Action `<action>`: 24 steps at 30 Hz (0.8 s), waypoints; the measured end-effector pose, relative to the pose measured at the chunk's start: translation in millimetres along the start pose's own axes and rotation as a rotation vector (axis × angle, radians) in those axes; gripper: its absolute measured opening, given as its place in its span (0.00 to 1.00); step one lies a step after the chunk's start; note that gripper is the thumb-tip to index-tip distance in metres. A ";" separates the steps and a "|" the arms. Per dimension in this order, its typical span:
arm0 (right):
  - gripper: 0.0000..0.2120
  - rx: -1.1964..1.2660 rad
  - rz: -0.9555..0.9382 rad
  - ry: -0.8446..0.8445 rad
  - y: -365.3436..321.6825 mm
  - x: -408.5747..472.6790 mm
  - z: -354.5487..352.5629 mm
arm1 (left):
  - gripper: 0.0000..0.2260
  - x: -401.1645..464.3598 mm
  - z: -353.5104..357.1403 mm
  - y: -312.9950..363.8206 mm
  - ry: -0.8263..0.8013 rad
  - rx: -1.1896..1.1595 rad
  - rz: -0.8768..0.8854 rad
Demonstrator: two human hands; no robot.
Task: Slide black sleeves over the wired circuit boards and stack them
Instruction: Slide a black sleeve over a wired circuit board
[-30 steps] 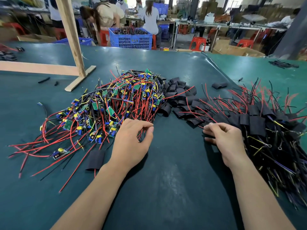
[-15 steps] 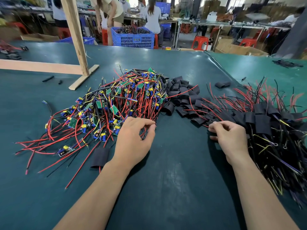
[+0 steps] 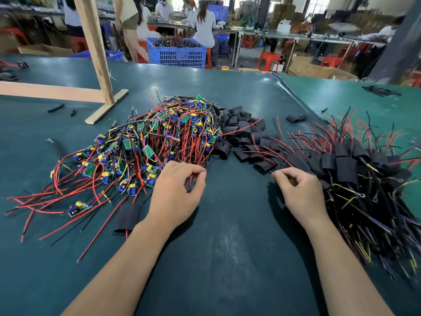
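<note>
On the dark green table mat (image 3: 227, 258) two bare hands work between three heaps. The left hand (image 3: 175, 195) lies at the near edge of the big tangled pile of small green circuit boards with red and black wires (image 3: 155, 142). Its fingers are curled, and the thumb and the forefinger come together around some thin red wires at the edge of this pile; it seems to pinch them, but which board they belong to I cannot tell.

The right hand (image 3: 300, 192) is near the front of the heap of loose flat black sleeves (image 3: 246, 135), which lies in the middle, just beside the board pile. Its fingers are also curled, with the fingertips (image 3: 276, 175) close together at the edge of a black sleeve. If they really hold the sleeve or only touch it, I cannot tell, because the fingers hide this place.

To the right of this hand spreads the wide stack of boards already covered with black sleeves (image 3: 346, 165), their red, black and yellow wires pointing out on both sides. One single sleeved board with a red wire (image 3: 126, 216) lies alone on the mat, just beside the left wrist.

Farther back, a light wooden frame (image 3: 95, 53) stands on the table. Behind the table there is a blue plastic crate (image 3: 177, 53), red plastic stools (image 3: 268, 60), and other people at long benches.
</note>
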State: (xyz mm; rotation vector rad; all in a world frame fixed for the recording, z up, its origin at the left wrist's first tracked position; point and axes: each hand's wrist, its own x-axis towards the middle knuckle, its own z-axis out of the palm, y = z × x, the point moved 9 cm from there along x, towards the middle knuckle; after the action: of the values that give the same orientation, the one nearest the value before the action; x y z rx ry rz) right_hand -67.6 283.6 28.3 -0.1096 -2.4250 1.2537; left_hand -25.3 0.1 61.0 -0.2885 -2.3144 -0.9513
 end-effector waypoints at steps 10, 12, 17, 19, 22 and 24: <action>0.06 -0.011 -0.299 -0.042 -56.2 -33.4 32.0 | 0.08 1.8 0.3 -18.8 0.020 0.205 -0.052; 0.05 -0.033 -0.347 -0.097 -64.2 -40.7 45.5 | 0.10 1.9 -4.7 -21.2 0.052 0.232 -0.066; 0.05 -0.041 -0.394 -0.100 -68.8 -45.6 47.0 | 0.09 5.7 -26.6 -25.9 0.180 0.281 -0.127; 0.05 -0.015 -0.387 -0.045 -68.7 -44.3 39.8 | 0.11 13.8 -40.5 -30.5 0.237 0.298 -0.161; 0.06 0.012 -0.333 -0.006 -64.5 -39.7 35.3 | 0.14 33.8 -55.6 -35.3 0.264 0.301 -0.183; 0.06 0.017 -0.308 -0.017 -61.9 -38.3 36.8 | 0.16 51.3 -49.1 -36.3 0.162 0.338 -0.163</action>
State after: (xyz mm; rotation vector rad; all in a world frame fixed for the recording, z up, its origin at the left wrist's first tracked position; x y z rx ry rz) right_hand -39.8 209.1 46.5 0.2711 -2.3337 1.1365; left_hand -58.2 -61.6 99.2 0.1146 -2.3234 -0.6157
